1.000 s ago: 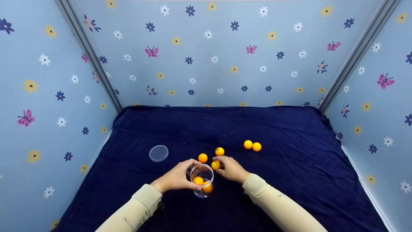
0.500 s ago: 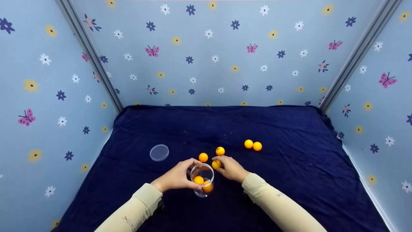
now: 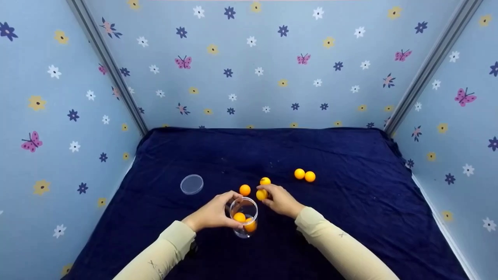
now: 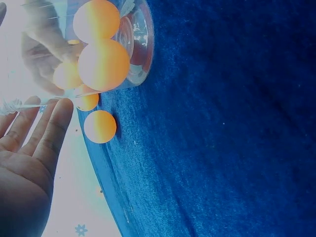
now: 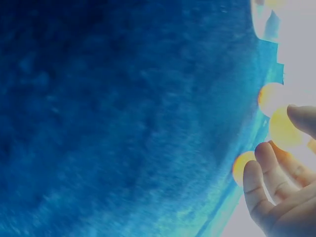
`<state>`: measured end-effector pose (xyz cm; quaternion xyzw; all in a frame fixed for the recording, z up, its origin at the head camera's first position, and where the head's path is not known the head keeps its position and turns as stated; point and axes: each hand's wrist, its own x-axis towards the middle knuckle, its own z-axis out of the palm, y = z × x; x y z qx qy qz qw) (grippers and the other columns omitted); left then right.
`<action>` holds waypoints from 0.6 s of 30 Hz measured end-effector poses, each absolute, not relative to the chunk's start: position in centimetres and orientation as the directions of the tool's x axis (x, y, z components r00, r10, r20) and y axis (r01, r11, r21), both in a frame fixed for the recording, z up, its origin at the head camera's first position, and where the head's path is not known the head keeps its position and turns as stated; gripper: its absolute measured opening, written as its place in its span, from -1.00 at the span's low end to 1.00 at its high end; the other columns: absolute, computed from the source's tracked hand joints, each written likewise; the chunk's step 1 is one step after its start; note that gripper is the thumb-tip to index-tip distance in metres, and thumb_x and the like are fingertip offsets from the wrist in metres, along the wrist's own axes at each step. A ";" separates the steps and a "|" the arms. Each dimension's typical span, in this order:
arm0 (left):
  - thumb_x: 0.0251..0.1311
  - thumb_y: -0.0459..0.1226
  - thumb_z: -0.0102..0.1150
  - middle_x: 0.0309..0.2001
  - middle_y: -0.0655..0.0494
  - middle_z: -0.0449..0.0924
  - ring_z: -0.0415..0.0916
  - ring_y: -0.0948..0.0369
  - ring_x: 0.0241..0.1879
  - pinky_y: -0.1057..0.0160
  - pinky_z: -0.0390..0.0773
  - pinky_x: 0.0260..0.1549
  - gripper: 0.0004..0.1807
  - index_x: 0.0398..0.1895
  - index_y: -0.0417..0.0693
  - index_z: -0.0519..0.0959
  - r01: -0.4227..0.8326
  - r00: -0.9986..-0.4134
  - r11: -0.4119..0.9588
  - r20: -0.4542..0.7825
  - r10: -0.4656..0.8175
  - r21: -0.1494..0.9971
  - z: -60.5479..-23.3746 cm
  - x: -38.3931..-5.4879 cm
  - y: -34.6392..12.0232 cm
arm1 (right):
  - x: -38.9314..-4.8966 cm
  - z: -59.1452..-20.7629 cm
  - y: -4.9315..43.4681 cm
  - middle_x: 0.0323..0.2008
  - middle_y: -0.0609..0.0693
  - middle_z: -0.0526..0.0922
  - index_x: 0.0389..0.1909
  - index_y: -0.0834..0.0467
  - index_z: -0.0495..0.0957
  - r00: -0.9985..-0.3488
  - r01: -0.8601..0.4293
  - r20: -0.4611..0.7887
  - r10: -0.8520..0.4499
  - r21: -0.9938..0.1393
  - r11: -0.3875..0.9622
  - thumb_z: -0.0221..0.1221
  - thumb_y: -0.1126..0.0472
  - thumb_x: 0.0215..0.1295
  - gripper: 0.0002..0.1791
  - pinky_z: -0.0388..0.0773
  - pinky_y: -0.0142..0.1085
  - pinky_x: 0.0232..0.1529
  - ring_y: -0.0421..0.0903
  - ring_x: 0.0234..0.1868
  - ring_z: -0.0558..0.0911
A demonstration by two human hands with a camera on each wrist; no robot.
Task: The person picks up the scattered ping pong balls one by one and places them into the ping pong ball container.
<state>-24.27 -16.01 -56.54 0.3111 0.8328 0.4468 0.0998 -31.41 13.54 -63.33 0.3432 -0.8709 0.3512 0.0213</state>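
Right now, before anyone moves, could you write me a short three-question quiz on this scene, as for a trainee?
1. How many round orange balls are inside the clear cylindrical container that the left hand holds?
2. True or false: the clear, flat, round disc lies on the dark-blue fabric cloth, apart from both hands.
3. What does the right hand hold?
(a) the container
(b) a single orange ball
(c) the disc

Key: 1. Two. 2. True. 3. b.
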 end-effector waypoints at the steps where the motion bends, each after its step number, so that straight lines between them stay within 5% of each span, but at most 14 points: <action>1: -0.06 -0.09 0.80 0.19 0.06 0.72 0.73 0.02 0.12 0.22 0.73 0.09 -0.17 0.28 -0.07 0.57 0.431 -0.785 0.405 0.115 0.608 0.806 -56.6 -24.3 -16.0 | -31.0 -62.3 13.5 -0.05 0.06 0.76 0.30 0.22 0.64 -0.762 -0.614 0.279 -0.584 -0.598 0.515 0.39 0.30 0.38 -0.52 0.65 -0.04 -0.15 -0.11 -0.22 0.65; 18: -0.07 -0.16 0.80 0.19 0.03 0.72 0.72 -0.06 0.12 0.17 0.73 0.11 -0.20 0.26 -0.07 0.58 0.422 -0.792 0.400 0.116 0.600 0.814 -56.6 -24.4 -16.0 | -28.8 -56.9 13.1 0.04 0.26 0.75 0.33 0.35 0.58 -0.770 -0.597 0.266 -0.580 -0.622 0.507 0.35 0.41 0.43 -0.52 0.72 0.12 0.04 0.28 -0.09 0.75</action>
